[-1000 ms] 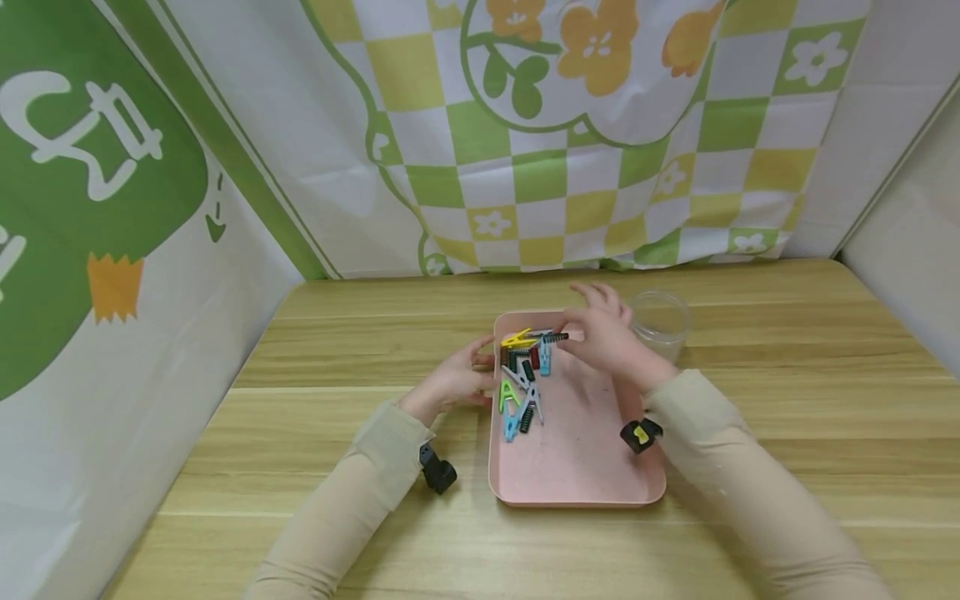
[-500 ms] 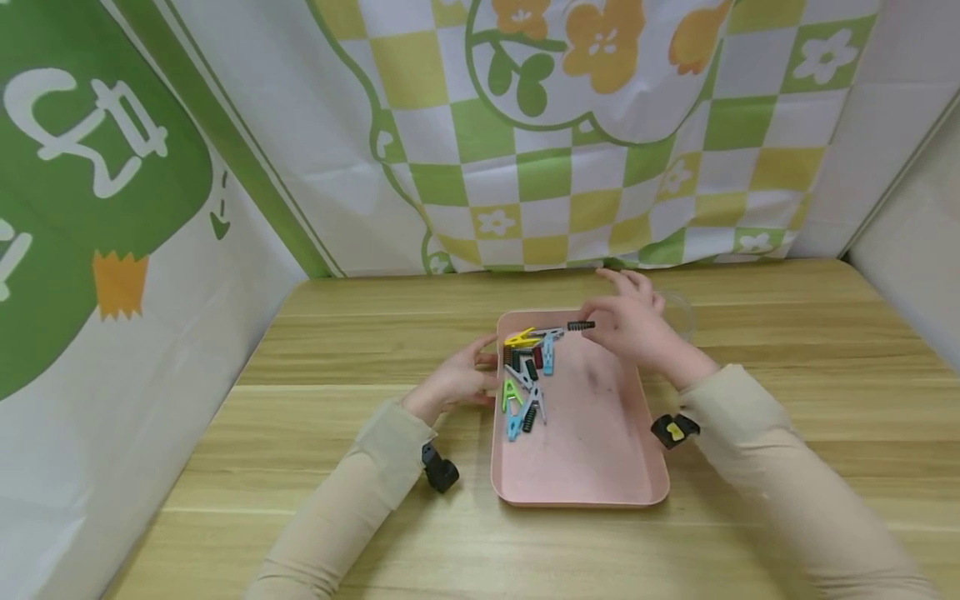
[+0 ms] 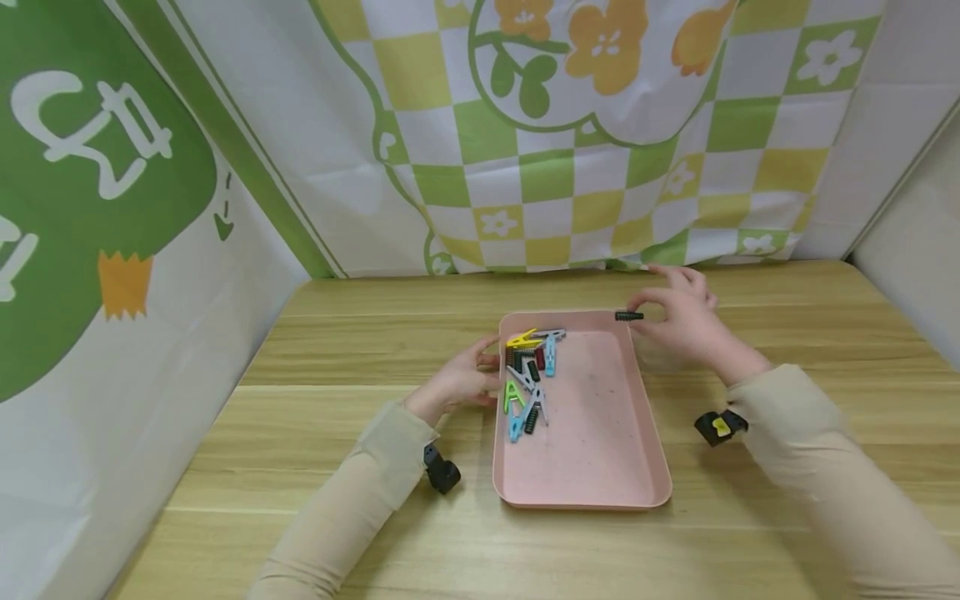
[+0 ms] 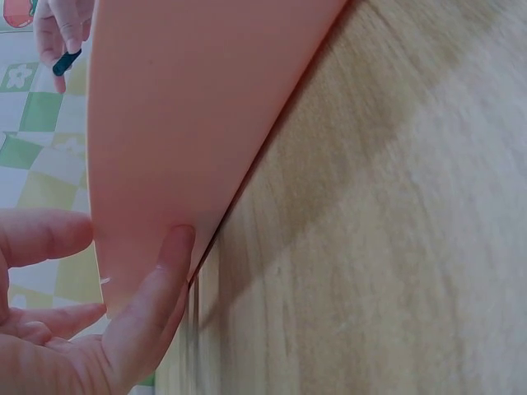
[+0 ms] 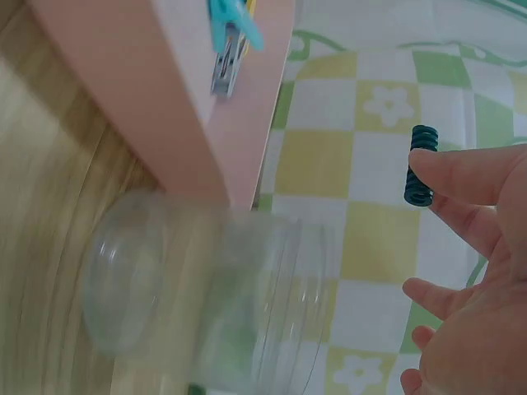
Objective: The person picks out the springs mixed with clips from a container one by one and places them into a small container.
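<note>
Wood-grain table (image 3: 375, 333), rounded far corners. Green-yellow checked floral cloth (image 3: 540, 175) hangs behind. White left wall (image 3: 187, 333) bears big green patch (image 3: 52, 317); right wall (image 3: 915, 217) pale.

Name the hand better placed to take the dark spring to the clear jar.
The right hand, I judge: it pinches the dark spring, and its wrist view shows the clear jar nearby. The left hand touches the left wall of the pink tray, with the tray between it and the jar.

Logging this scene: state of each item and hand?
Pink tray: flat on the table
Left hand: touching tray's left side
Right hand: pinching dark spring
Dark spring: held in air
Other springs: lying in tray
Clips: in tray, open or shut unclear
Clear jar: upright beside tray
</note>
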`<state>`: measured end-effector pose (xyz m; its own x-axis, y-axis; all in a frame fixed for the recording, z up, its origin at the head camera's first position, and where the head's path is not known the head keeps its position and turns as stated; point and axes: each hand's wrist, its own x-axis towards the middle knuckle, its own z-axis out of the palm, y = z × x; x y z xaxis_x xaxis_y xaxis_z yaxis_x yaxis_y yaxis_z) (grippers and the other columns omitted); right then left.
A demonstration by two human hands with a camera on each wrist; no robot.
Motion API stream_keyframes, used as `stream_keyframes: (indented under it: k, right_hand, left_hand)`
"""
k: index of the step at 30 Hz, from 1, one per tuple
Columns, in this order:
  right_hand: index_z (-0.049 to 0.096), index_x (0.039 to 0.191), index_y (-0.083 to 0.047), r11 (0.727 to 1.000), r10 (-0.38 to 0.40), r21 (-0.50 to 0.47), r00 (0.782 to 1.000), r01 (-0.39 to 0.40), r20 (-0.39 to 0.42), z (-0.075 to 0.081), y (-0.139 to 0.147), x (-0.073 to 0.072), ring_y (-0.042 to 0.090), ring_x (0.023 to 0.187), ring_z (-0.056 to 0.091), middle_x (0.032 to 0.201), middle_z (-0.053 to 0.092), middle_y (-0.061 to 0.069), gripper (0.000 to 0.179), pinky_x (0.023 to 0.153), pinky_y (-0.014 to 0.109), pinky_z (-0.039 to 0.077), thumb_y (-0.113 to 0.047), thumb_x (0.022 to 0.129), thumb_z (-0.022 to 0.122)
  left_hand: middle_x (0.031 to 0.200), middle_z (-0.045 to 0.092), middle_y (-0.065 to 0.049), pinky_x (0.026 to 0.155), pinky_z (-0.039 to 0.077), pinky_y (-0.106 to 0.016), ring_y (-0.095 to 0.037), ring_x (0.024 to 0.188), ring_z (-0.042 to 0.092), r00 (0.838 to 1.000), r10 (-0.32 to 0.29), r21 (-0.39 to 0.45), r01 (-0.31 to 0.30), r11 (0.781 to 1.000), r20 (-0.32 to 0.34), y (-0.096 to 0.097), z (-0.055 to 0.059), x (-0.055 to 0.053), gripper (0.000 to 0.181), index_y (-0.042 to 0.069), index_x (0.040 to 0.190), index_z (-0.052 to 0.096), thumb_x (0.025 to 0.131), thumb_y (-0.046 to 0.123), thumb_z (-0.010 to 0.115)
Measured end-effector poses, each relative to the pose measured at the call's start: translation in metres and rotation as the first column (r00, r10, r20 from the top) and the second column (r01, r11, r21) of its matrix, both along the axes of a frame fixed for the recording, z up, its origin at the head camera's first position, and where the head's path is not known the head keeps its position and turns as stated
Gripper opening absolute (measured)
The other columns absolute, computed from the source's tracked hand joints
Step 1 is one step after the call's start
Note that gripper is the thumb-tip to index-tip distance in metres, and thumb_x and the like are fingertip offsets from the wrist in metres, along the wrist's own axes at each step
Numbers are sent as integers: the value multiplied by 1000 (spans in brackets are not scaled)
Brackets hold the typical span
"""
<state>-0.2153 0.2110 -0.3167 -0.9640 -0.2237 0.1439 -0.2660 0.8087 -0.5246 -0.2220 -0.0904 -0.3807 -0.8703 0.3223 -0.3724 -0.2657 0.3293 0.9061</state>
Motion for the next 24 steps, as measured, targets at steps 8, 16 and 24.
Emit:
stream_keyframes:
  k: [8, 16, 24]
  right_hand:
    - [66, 98, -4, 1000, -20, -6, 1000, 20, 15, 0, 18, -3, 53, 134, -4, 151, 14, 29, 15, 98, 75, 2, -12, 85, 67]
    - [64, 101, -2, 999, -48, 26, 999, 47, 23, -1, 33, -8, 56, 133, -6, 150, 11, 32, 19, 97, 76, 0, -14, 86, 66]
    - [63, 100, -2, 997, -60, 40, 998, 59, 35, -4, 41, -10, 57, 130, -3, 150, 12, 33, 18, 97, 75, 0, -12, 86, 65]
  left_hand:
    - [147, 33, -23, 87, 55, -46, -38, 120, 51, 1000, -2, 6, 2, 1000, 0, -1, -1, -1, 81, 18, 152, 19, 86, -11, 55]
    - [147, 33, -23, 88, 55, -46, -38, 119, 51, 1000, -3, 4, 3, 1000, 2, -1, -2, 0, 80, 18, 152, 18, 86, -10, 55]
    - [147, 33, -23, 89, 54, -47, -38, 121, 51, 1000, 1, 15, -2, 1000, 10, -1, -1, 0, 80, 18, 152, 18, 87, -10, 55]
